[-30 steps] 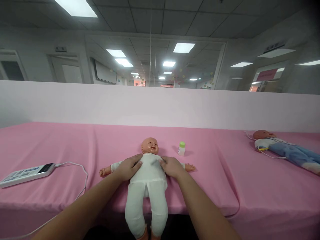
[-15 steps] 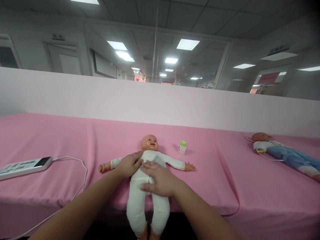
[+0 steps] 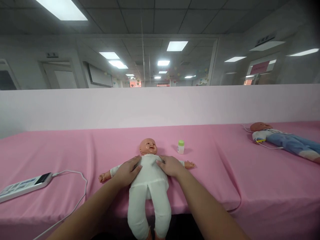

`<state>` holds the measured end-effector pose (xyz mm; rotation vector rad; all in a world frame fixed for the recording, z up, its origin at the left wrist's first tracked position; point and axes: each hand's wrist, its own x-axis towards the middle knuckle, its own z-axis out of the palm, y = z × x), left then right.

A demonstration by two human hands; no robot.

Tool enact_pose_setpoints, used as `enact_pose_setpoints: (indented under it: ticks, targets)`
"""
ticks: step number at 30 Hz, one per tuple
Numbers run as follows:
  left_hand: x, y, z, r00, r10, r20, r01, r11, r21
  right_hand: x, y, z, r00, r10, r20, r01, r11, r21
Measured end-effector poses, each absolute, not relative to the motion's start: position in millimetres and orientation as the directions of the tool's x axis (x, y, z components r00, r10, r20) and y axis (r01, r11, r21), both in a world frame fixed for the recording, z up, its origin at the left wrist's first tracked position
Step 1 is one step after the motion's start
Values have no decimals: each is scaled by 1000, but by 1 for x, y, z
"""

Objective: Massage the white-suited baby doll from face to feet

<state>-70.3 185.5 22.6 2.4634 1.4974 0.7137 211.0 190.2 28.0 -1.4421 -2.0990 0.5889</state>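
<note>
Left hand (image 3: 128, 171): your fingers lie stretched out and unclenched along one side of the chest of the doll (image 3: 150, 171), thumb on its front.
Right hand (image 3: 171, 166): your fingers, unclenched too, touch the other side; how hard either hand presses, I cannot tell.
Doll: face up between your hands, head just past your fingertips, arms spread outward, legs running back between your forearms.
Bottle (image 3: 180, 147): green-capped and upright, beyond your right fingers and apart from them; its contents cannot be made out.
Device (image 3: 26, 186): well left of your left fingers, its white cable (image 3: 85, 186) curving back toward you.
Second doll (image 3: 287, 140): lying well right of your right fingers.
Pink cloth (image 3: 205, 186): spread beneath all these.
</note>
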Motion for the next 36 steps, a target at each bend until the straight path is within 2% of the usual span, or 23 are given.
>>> enact_pose_setpoints:
  ticks: [3, 6, 8, 10, 14, 18, 21, 23, 26, 28, 30, 32, 36]
  targets:
    - [-62, 143, 37, 511, 813, 280, 725, -583, 367, 215, 194, 28, -287, 942, 174, 711, 332, -620]
    - [-48, 103, 50, 724, 666, 180, 573, -726, 381, 214, 194, 28, -275, 943, 187, 716, 330, -615]
    - [-39, 95, 56, 764, 629, 141, 540, -744, 392, 213, 193, 27, -267, 945, 188, 722, 325, -610]
    - [-32, 107, 58, 742, 658, 127, 568, -718, 403, 213, 192, 27, -267, 944, 194, 718, 329, -614]
    - [-36, 159, 48, 599, 786, 152, 683, -601, 416, 213, 190, 28, -277, 940, 199, 697, 339, -632]
    - [-52, 196, 29, 386, 883, 269, 768, -469, 437, 216, 189, 30, -274, 942, 194, 677, 332, -656]
    - [-62, 201, 18, 330, 894, 302, 782, -438, 444, 215, 185, 34, -282, 941, 187, 670, 333, -663]
    - [-64, 199, 14, 326, 890, 319, 777, -444, 446, 211, 177, 37, -291, 929, 231, 666, 370, -648]
    - [-63, 198, 12, 328, 883, 335, 761, -457, 461, 198, 150, 42, -346, 870, 352, 603, 494, -626]
    - [-62, 200, 11, 318, 887, 336, 758, -451, 471, 184, 127, 45, -467, 798, 380, 511, 595, -621]
    - [-61, 202, 9, 314, 890, 331, 758, -445, 476, 171, 109, 49, -621, 712, 327, 453, 667, -592]
    - [-61, 204, 8, 318, 890, 327, 756, -446, 479, 162, 105, 53, -698, 670, 251, 466, 692, -550]
    - [-63, 202, 8, 307, 894, 326, 760, -436, 481, 163, 144, 54, -653, 738, 170, 564, 624, -541]
